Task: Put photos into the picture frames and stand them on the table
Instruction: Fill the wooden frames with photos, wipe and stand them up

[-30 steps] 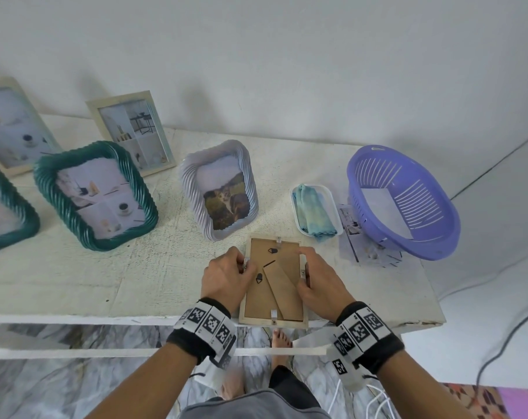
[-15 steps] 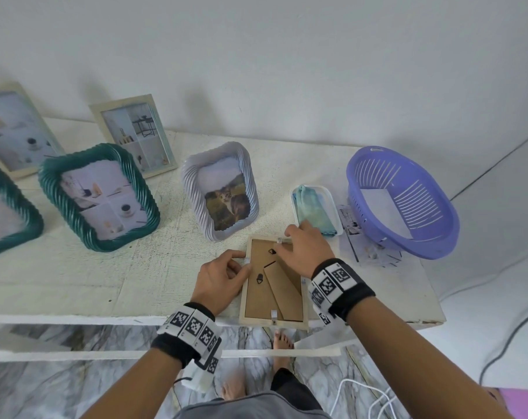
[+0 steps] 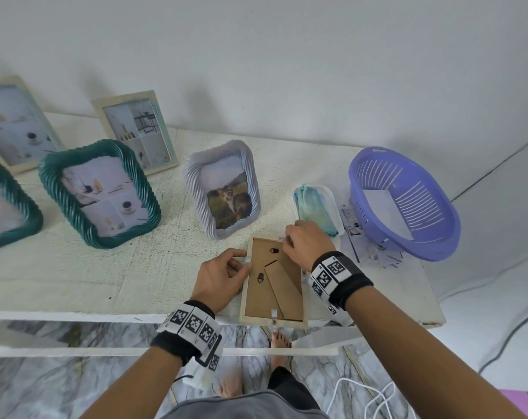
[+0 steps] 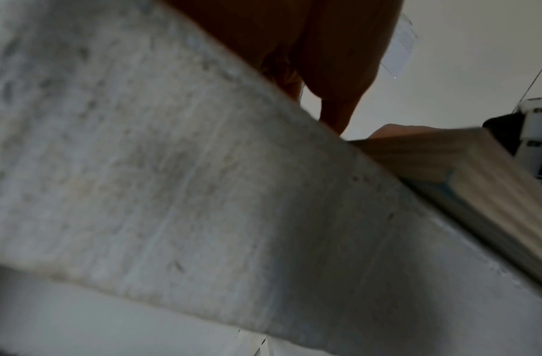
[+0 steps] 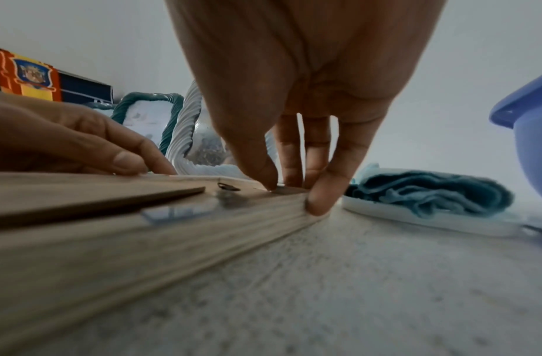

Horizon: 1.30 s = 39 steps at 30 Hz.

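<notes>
Head view: a wooden frame (image 3: 273, 279) lies face down at the tabletop's (image 3: 105, 276) near edge, brown backing up. The left hand (image 3: 222, 278) has its fingers curled at the frame's left edge clip; the right hand (image 3: 308, 241) pinches at the far edge clip. No writing is readable.

Left wrist view: blurred tabletop and the frame's corner (image 4: 465, 183); finger state cannot be told.

Right wrist view: thumb and fingers (image 5: 320, 200) narrow, pinching the frame's far edge (image 5: 160, 231). A badge-bearing banner (image 5: 29, 74) carries no legible text.
</notes>
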Motion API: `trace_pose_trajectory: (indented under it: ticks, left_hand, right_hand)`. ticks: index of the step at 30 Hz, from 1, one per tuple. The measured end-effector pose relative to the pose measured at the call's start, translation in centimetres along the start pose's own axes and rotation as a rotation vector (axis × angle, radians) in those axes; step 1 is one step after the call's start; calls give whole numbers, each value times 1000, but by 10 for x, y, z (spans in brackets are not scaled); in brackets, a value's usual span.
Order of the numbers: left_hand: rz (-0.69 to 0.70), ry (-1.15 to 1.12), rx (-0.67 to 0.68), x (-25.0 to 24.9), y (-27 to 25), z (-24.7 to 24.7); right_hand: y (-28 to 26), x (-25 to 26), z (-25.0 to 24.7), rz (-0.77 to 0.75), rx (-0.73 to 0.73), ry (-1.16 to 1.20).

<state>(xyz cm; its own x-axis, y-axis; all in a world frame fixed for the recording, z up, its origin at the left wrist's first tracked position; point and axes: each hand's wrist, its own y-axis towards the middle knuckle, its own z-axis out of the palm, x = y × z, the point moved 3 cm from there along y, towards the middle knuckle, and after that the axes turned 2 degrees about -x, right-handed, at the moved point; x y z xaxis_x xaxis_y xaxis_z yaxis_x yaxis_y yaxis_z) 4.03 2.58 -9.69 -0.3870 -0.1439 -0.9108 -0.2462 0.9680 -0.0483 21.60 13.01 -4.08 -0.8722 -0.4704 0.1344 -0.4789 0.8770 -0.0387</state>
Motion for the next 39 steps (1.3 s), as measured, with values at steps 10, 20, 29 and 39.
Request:
trace_pose_trajectory:
  ticks: [10, 20, 29, 39]
  left_hand:
    - [-45, -63, 23, -8, 1, -1]
    - [-52, -87, 26, -8, 0, -3]
    - [-55, -87, 24, -8, 0, -3]
    - [-30, -56, 1, -6, 0, -1]
  right_hand:
    - [-31, 1, -11, 10, -26, 244]
    - [-132, 56, 10, -79, -141, 52]
    - [-138, 56, 24, 32, -126, 125]
    - [-123, 39, 17, -226, 123, 137]
